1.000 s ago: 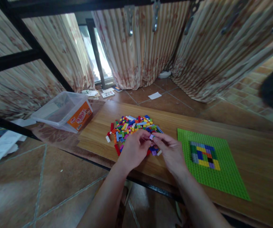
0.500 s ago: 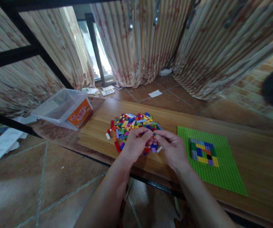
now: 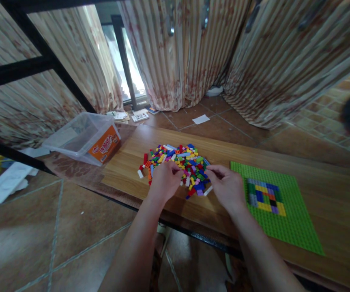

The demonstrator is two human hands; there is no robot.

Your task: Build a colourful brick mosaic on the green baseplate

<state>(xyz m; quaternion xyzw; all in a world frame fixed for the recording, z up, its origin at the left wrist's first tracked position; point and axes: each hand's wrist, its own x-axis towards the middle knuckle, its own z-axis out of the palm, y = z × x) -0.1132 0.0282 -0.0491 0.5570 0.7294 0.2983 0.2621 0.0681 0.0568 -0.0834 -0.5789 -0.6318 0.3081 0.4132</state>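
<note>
Drawn apart after meeting over the bricks half a second earlier, two bare hands work above the tabletop (image 3: 123, 160). The left hand's fingers (image 3: 175, 167) are bent, thumb and forefinger close together; whether they pinch a brick cannot be told. The right hand (image 3: 227, 186) points inward with thumb and forefinger nearly meeting, anything between them too small to make out. The left hand (image 3: 165, 182) covers the near left part of a loose brick pile (image 3: 194, 162) in red, yellow, blue, green and pink, which lies toward the tabletop's left edge, between its far and near edges. The right hand is at the pile's right side, with a white brick (image 3: 208, 190) lying just below its fingers. Right of that hand, a green baseplate (image 3: 302, 227) lies flat, its nearest corner close to the tabletop's near edge, bearing a squarish multicolored block of bricks (image 3: 261, 197). Past the tabletop's left edge sits a clear plastic tub (image 3: 68, 148) with an orange label (image 3: 104, 144). Beyond the far edge, a white paper (image 3: 200, 119) lies on floor tiles before striped curtains (image 3: 175, 61).
</note>
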